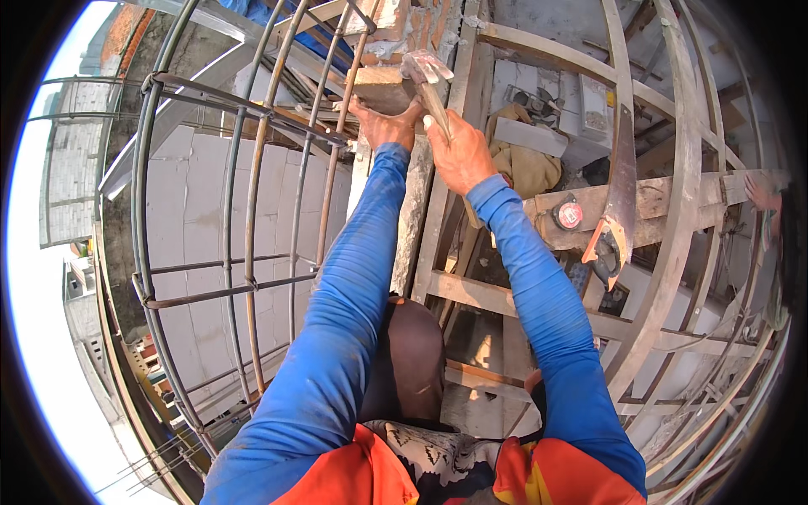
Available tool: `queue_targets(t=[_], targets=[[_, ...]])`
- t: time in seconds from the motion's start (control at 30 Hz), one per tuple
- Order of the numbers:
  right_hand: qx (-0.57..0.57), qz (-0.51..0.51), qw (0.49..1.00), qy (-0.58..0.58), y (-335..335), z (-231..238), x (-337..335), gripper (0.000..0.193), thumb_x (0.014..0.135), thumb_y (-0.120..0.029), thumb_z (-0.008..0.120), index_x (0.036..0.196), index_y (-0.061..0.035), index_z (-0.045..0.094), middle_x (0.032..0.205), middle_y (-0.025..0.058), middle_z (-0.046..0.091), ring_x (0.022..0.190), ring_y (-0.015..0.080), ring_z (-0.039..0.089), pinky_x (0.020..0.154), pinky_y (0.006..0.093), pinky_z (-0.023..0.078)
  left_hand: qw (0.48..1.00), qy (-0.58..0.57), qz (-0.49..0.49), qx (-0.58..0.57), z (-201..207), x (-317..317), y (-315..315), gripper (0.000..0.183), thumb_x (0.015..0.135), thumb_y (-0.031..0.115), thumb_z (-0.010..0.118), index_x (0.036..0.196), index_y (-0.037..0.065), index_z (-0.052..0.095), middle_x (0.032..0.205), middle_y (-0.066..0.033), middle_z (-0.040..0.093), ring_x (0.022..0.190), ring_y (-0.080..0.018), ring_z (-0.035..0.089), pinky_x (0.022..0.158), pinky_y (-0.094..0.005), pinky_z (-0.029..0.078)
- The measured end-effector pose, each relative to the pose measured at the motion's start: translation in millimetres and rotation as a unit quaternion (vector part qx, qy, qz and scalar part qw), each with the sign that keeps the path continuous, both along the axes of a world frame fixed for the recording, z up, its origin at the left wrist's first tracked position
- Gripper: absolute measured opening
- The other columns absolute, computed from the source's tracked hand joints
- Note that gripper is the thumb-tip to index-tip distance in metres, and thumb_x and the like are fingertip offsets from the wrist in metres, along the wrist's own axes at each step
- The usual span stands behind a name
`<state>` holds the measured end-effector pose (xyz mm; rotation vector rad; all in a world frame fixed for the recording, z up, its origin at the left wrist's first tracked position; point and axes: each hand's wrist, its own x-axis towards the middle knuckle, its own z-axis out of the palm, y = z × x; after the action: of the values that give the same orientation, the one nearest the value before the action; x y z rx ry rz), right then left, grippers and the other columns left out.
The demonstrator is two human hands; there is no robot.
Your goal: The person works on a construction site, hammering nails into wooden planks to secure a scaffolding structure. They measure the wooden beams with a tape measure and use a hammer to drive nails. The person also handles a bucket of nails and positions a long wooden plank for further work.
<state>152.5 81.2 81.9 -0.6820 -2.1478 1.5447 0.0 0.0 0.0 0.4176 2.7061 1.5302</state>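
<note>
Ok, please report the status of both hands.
Left hand gripping wooden block. Right hand gripping wooden-handled hammer. Rebar cage close at left.

This is a building site in the open air, and the rebar cage (251, 210), its bare steel bars crossed by ties, shows it most plainly. Beyond the bars of the cage rises a wall of pale blocks (198, 185), and to its far left lie a grey roof (71, 160) and bright daylight. Right of the cage are a hammer (431, 84), rough timber framing (688, 168), a handsaw (623, 168) and a plank (661, 202) bearing a round red tape measure (569, 215).
</note>
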Motion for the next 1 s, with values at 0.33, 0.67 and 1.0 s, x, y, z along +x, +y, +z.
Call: queue_targets(t=[0.33, 0.67, 1.0], targets=[[0.138, 0.163, 0.958, -0.192, -28, -121, 89, 0.039, 0.1, -0.04, 0.056, 0.121, -0.0074, 0.055, 0.089, 0.0252, 0.071, 0.085, 0.0461, 0.069, 0.077, 0.0537, 0.055, 0.93, -0.001, -0.051, -0.363, -3, -37, 3, 0.04, 0.091, 0.05, 0.062, 0.129, 0.039, 0.063, 0.141, -0.0358, 0.039, 0.133, -0.048, 0.037, 0.114, -0.0452, 0.034], [0.288, 0.239, 0.895, -0.243, -9, -143, -15, 0.04, 0.1, -0.041, 0.057, 0.129, -0.0144, 0.063, 0.092, 0.0144, 0.074, 0.087, 0.036, 0.073, 0.077, 0.0478, 0.059, 0.92, 0.044, -0.077, -0.383, -3, -42, -10, 0.036, 0.094, 0.047, 0.062, 0.128, 0.038, 0.062, 0.139, -0.038, 0.037, 0.126, -0.0505, 0.043, 0.113, -0.0433, 0.035], [0.269, 0.252, 0.897, -0.245, 3, -137, -19, 0.034, 0.097, -0.04, 0.061, 0.113, -0.0123, 0.072, 0.094, 0.0166, 0.075, 0.089, 0.0365, 0.073, 0.079, 0.0477, 0.059, 0.98, -0.055, 0.035, -0.188, 31, -13, 6, 0.127, 0.071, 0.05, 0.085, 0.141, -0.021, 0.007, 0.137, -0.0315, 0.037, 0.13, -0.0397, 0.049, 0.112, -0.0386, 0.038]])
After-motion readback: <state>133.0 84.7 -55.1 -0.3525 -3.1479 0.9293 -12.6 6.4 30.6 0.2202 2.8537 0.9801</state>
